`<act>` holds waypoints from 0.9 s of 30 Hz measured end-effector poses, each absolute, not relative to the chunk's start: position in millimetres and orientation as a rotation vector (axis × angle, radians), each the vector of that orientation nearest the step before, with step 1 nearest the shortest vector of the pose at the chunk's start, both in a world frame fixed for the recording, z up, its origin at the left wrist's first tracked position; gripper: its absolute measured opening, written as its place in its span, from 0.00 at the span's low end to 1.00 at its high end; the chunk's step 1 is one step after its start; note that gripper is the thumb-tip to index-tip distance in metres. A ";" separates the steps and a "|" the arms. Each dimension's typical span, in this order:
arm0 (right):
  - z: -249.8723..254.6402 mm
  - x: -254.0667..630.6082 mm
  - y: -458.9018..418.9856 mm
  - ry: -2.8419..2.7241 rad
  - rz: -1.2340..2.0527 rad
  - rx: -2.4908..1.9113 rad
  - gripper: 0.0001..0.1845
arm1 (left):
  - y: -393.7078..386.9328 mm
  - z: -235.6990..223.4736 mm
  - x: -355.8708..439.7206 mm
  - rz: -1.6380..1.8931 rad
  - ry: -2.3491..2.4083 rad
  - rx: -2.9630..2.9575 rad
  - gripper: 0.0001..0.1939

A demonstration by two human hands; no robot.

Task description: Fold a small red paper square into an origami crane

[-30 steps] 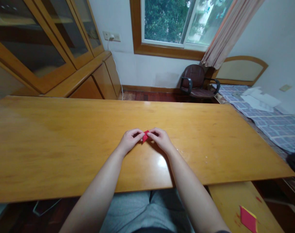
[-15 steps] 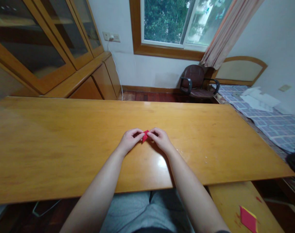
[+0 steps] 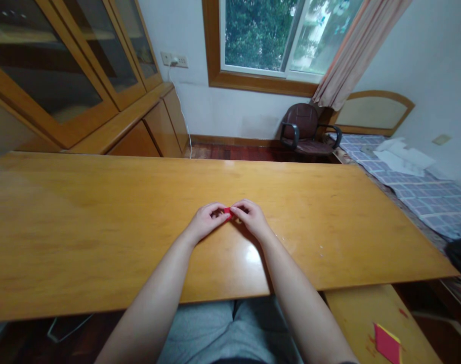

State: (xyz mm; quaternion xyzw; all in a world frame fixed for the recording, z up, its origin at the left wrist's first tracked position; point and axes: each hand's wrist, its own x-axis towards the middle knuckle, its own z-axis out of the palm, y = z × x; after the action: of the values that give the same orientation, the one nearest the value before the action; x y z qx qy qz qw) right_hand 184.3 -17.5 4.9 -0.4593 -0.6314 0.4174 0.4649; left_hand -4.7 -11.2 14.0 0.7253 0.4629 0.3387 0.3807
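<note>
A small piece of folded red paper is pinched between my two hands, just above or on the wooden table. My left hand grips its left side with thumb and fingers. From the right, my right hand holds the other side, thumb and index finger pressed on it. Most of the paper is hidden by the fingertips, so its exact folds cannot be made out.
At the lower right, a red and yellow paper piece lies on a lower wooden surface. Tiny white bits are on the table. Beyond stand a brown armchair, a bed and a glass-door cabinet.
Less of the red paper shows now; its lower corner no longer points down below the fingers. My left thumb has moved slightly right and down across it.
</note>
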 end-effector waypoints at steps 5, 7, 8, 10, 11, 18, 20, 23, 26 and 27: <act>3.7 184.2 -18.3 -1.496 1.096 -1.141 0.14 | -11.1 13.7 -5.4 0.903 1.204 1.860 0.15; 2.5 184.2 -18.4 -1.505 1.085 -1.135 0.13 | -10.7 12.4 -6.2 0.947 1.215 1.800 0.14; 1.7 184.3 -18.3 -1.516 1.079 -1.127 0.13 | -10.4 11.8 -6.5 0.968 1.217 1.762 0.14; 0.4 184.4 -17.9 -1.548 1.057 -1.107 0.12 | -9.7 10.5 -7.1 1.001 1.209 1.694 0.14; -0.1 184.4 -17.6 -1.566 1.039 -1.101 0.12 | -9.4 10.0 -7.4 1.008 1.202 1.678 0.14; 2.4 182.2 -16.9 -1.679 0.929 -1.124 0.10 | -9.4 7.7 -8.7 0.940 1.191 1.838 0.13; 3.5 182.0 -17.5 -1.703 0.924 -1.130 0.10 | -9.3 8.3 -9.6 0.937 1.162 1.845 0.13; 4.3 182.3 -18.8 -1.727 0.928 -1.126 0.09 | -9.1 10.4 -11.0 0.939 1.114 1.806 0.12; 3.6 182.7 -19.5 -1.700 0.932 -1.135 0.09 | -9.7 12.9 -11.4 0.961 1.124 1.715 0.11; 3.1 182.8 -19.4 -1.684 0.935 -1.140 0.09 | -10.0 13.5 -11.1 0.973 1.134 1.679 0.10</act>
State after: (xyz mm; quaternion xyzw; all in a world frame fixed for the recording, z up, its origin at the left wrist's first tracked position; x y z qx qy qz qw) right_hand 182.8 -19.4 3.1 -0.4583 -0.6770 0.3757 0.4364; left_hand -11.1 -10.0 13.5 0.6736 0.4549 0.3902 0.4325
